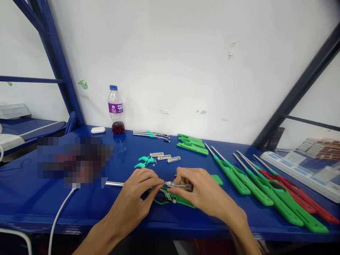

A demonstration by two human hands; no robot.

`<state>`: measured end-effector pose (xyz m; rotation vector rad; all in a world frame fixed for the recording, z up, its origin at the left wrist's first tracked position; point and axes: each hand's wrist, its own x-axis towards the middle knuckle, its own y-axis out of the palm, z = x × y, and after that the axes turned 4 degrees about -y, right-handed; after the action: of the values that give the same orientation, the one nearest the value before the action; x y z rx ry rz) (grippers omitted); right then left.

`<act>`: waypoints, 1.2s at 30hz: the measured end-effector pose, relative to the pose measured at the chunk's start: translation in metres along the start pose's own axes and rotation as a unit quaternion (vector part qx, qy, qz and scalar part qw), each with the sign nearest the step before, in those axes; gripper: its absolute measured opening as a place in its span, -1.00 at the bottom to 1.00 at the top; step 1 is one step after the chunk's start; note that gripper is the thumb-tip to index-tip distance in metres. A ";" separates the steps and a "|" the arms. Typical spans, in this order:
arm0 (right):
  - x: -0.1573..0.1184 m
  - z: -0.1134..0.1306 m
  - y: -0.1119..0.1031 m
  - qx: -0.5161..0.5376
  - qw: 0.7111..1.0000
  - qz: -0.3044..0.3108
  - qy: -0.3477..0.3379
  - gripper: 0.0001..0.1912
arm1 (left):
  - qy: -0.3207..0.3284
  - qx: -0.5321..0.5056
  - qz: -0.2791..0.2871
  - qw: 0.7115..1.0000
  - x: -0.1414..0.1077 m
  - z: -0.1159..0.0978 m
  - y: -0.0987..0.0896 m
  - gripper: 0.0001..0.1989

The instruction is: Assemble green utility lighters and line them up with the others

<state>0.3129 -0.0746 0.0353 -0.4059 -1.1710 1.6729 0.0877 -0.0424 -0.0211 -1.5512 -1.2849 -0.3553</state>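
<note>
My right hand pinches a clear lighter fuel tank, held level with its nozzle to the left. Closed at that nozzle are the thumb and fingertips of my left hand; what they grip is too small to make out. Just below both hands lies an open green lighter casing with white wires in it. A metal tube sticks out left from behind my left hand. Beyond my hands are several clear fuel tanks and teal trigger pieces.
Green casing halves and metal rods with wires lie toward the wall. Finished-looking green lighters and red lighters fan out at right, beside a white power strip. A bottle, white case and cable are left.
</note>
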 end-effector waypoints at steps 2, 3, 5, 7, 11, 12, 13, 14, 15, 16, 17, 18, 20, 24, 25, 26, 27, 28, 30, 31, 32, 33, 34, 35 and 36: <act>0.001 0.000 0.001 0.000 1.000 0.000 -0.008 -0.68 | 0.003 -0.002 -0.001 1.000 0.000 0.000 0.000 -0.82; 0.001 -0.001 0.002 0.004 1.000 0.000 -0.011 -0.67 | 0.002 -0.001 -0.001 1.000 0.000 0.000 0.000 -0.82; 0.001 -0.002 0.002 0.016 1.000 -0.001 -0.016 -0.64 | -0.001 0.000 0.001 1.000 -0.001 -0.001 0.001 -0.83; 0.002 -0.003 0.003 0.036 0.999 -0.004 -0.019 -0.61 | -0.008 0.001 0.005 1.000 -0.001 -0.002 0.001 -0.84; 0.004 -0.009 0.004 0.090 0.996 -0.009 -0.020 -0.56 | -0.017 0.000 0.013 1.000 0.000 -0.004 0.001 -0.83; 0.005 -0.010 0.004 0.102 0.995 -0.009 -0.020 -0.55 | -0.018 0.000 0.013 1.000 0.000 -0.004 0.001 -0.83; 0.005 -0.011 0.004 0.111 0.994 -0.009 -0.020 -0.55 | -0.019 0.000 0.014 1.000 0.000 -0.004 0.000 -0.83; 0.006 -0.012 0.004 0.116 0.993 -0.010 -0.020 -0.54 | -0.017 0.001 0.013 1.000 0.000 -0.005 0.000 -0.83; 0.006 -0.013 0.005 0.118 0.993 -0.012 -0.020 -0.54 | -0.015 0.004 0.012 1.000 0.001 -0.005 0.000 -0.83; 0.006 -0.013 0.005 0.118 0.993 -0.014 -0.019 -0.53 | -0.011 0.009 0.011 1.000 0.001 -0.006 0.000 -0.82; 0.006 -0.013 0.005 0.118 0.993 -0.015 -0.018 -0.53 | -0.007 0.013 0.010 1.000 0.001 -0.006 0.000 -0.82; 0.006 -0.013 0.005 0.117 0.993 -0.016 -0.017 -0.52 | -0.003 0.017 0.010 1.000 0.002 -0.007 0.000 -0.81; 0.006 -0.012 0.005 0.115 0.993 -0.018 -0.015 -0.52 | 0.004 0.022 0.010 1.000 0.002 -0.008 0.000 -0.80; 0.006 -0.011 0.006 0.111 0.993 -0.022 -0.019 -0.51 | 0.024 0.019 0.000 1.000 0.003 -0.010 -0.001 -0.78; 0.006 -0.011 0.006 0.112 0.993 -0.022 -0.020 -0.51 | 0.029 0.018 -0.003 0.999 0.003 -0.010 -0.001 -0.78; 0.007 -0.011 0.006 0.112 0.993 -0.023 -0.021 -0.51 | 0.033 0.017 -0.006 0.999 0.003 -0.009 -0.001 -0.77; 0.007 -0.012 0.006 0.113 0.993 -0.023 -0.022 -0.51 | 0.036 0.016 -0.008 0.999 0.003 -0.009 -0.001 -0.77; 0.007 -0.012 0.006 0.114 0.993 -0.023 -0.022 -0.51 | 0.039 0.017 -0.009 0.999 0.003 -0.009 -0.001 -0.77; 0.007 -0.011 0.007 0.117 0.993 -0.023 -0.021 -0.51 | 0.044 0.019 -0.010 0.999 0.003 -0.009 -0.001 -0.77; 0.007 -0.011 0.007 0.119 0.992 -0.022 -0.021 -0.51 | 0.045 0.021 -0.010 0.999 0.003 -0.009 -0.001 -0.77; 0.007 -0.011 0.007 0.120 0.992 -0.021 -0.021 -0.51 | 0.048 0.023 -0.011 0.999 0.003 -0.008 -0.001 -0.76; 0.007 -0.010 0.008 0.120 0.992 -0.021 -0.022 -0.52 | 0.051 0.025 -0.013 0.998 0.003 -0.008 -0.001 -0.76; 0.007 -0.010 0.008 0.118 0.992 -0.022 -0.023 -0.52 | 0.054 0.028 -0.015 0.998 0.004 -0.008 -0.002 -0.76; 0.007 -0.010 0.008 0.116 0.993 -0.023 -0.025 -0.53 | 0.056 0.029 -0.017 0.998 0.004 -0.008 -0.002 -0.75; 0.007 -0.010 0.008 0.114 0.993 -0.023 -0.026 -0.53 | 0.057 0.030 -0.018 0.998 0.004 -0.008 -0.002 -0.76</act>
<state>0.3124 -0.0634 0.0257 -0.1928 -1.0056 1.7621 0.0908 -0.0474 -0.0138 -1.4385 -1.2255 -0.4194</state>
